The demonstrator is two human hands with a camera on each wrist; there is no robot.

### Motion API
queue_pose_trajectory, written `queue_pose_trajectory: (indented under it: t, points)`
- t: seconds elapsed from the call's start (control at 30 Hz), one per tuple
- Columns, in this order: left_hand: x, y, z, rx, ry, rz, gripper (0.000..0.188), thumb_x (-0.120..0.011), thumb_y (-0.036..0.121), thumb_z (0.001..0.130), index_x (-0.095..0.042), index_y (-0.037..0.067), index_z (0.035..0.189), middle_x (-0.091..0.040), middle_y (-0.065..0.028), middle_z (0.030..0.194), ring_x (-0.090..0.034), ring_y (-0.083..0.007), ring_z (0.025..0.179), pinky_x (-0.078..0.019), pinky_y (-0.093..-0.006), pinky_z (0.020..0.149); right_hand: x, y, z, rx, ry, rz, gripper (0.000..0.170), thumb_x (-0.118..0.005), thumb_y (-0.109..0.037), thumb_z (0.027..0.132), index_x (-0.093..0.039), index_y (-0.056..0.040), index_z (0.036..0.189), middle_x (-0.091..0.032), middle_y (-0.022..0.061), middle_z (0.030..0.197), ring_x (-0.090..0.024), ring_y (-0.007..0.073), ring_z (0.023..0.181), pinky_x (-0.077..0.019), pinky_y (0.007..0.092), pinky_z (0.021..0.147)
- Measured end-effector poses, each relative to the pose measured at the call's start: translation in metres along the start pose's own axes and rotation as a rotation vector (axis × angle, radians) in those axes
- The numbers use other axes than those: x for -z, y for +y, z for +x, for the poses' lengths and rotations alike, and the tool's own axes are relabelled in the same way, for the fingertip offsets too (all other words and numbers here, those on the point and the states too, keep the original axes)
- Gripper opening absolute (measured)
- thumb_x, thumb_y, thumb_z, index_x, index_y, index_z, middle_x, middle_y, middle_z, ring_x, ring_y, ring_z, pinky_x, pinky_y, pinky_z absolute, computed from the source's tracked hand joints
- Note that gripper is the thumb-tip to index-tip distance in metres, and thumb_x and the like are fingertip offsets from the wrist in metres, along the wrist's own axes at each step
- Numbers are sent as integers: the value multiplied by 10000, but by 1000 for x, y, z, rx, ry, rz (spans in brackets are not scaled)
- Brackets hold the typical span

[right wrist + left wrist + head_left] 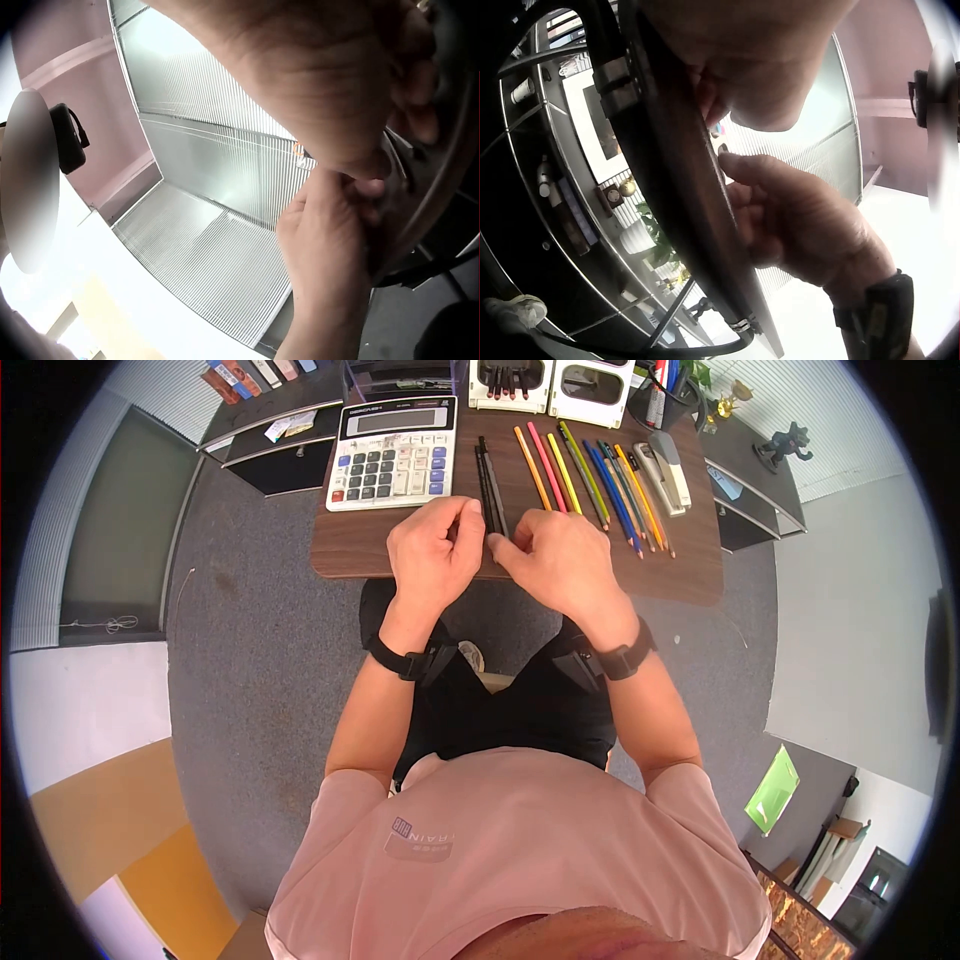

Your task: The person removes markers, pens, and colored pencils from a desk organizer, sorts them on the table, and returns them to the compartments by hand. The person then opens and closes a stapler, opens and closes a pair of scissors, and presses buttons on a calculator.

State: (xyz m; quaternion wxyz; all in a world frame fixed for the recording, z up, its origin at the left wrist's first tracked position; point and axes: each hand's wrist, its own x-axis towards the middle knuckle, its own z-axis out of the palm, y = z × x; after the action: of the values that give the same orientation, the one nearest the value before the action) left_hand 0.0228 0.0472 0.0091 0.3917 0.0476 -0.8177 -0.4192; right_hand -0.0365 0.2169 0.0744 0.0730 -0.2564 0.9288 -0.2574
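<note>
Dark pencils [489, 480] lie between calculator [393, 457] and coloured pencils, near desk's [345, 550] front edge. Left grip [434, 552]: fingers curled; right grip [568, 565]: curled at pencil ends; pinching, cannot tell. Judged: close fingertip work; calls for light touch.

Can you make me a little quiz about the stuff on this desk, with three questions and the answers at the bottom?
1. True or false: the calculator lies to the left of the dark pencils.

2. Which of these lies to the right of the coloured pencils?
A) a pair of scissors
B) a stapler
C) a drinking glass

3. Which of the person's hands is nearer the calculator?

Key: 1. True. 2. B. 3. The left hand.
</note>
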Motion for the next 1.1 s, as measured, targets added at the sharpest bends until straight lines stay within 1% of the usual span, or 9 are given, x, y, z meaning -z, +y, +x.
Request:
queue_pose_trajectory:
  t: [0.1,0.17,0.2,0.27,0.3,0.37,0.47,1.0,1.1]
  points:
    - [-1,-1,-1,-2,-12,23,142,-786,130,1058,-820,11,989,-760,-151,816,-741,-328,686,-581,-411,650,-5,0,7,58,-2,-118,406,-812,-404,971,-827,-10,873,-803,218,812,-818,448,858,-654,537,807]
    - [0,-3,-1,-16,-9,11,173,-797,155,1092,-826,-13,1064,-762,-137,793,-730,-204,673,-575,-347,671,-14,2,12,140,86,-140,392,-845,-427,942,-790,-57,822,-786,182,783,-804,425,815,-638,533,753]
    - [-1,-3,-1,-19,-11,11,173,-797,155,1092,-826,-13,1064,-762,-137,793,-730,-204,673,-575,-347,671,-14,0,14,139,89,-139,392,-845,-427,942,-790,-57,822,-786,182,783,-804,425,815,-638,533,753]
    - [-1,-1,0,-8,10,-1,132,-792,123,1042,-819,9,979,-770,-145,828,-750,-329,700,-587,-412,658,-11,-6,17,107,-11,-206,365,-798,-380,952,-836,-19,911,-819,218,861,-829,423,871,-661,530,790]
    - [-1,-2,0,-9,12,2,132,-792,123,1042,-819,9,979,-770,-145,828,-750,-329,700,-587,-412,658,-9,-7,17,110,-11,-205,365,-798,-380,952,-836,-19,911,-819,218,861,-829,423,871,-661,530,790]
    - [-1,-5,-1,-46,-2,18,155,-806,148,1081,-825,-3,1054,-764,-138,796,-728,-210,668,-576,-348,670,-6,-6,17,136,-17,-253,321,-790,-341,945,-841,-26,912,-824,214,875,-833,413,882,-663,527,797]
    - [-1,-5,-2,-40,-16,16,131,-821,142,1059,-830,11,1053,-769,-125,813,-710,-207,661,-573,-348,663,-11,5,17,192,66,-297,310,-780,-348,944,-783,-54,843,-785,195,800,-799,429,815,-633,569,747]
    - [-1,-1,0,-38,-87,56,106,-844,131,1008,-839,34,1050,-764,-87,845,-677,-187,651,-544,-338,631,-11,24,10,181,73,-114,270,-812,-304,890,-785,-54,790,-777,176,767,-786,426,783,-624,549,727]
    - [-1,3,1,-10,-95,61,104,-840,157,998,-820,55,986,-746,-83,807,-729,-279,700,-564,-405,652,-8,26,5,161,76,-45,257,-833,-289,878,-801,-41,817,-792,170,783,-780,420,750,-625,533,719]
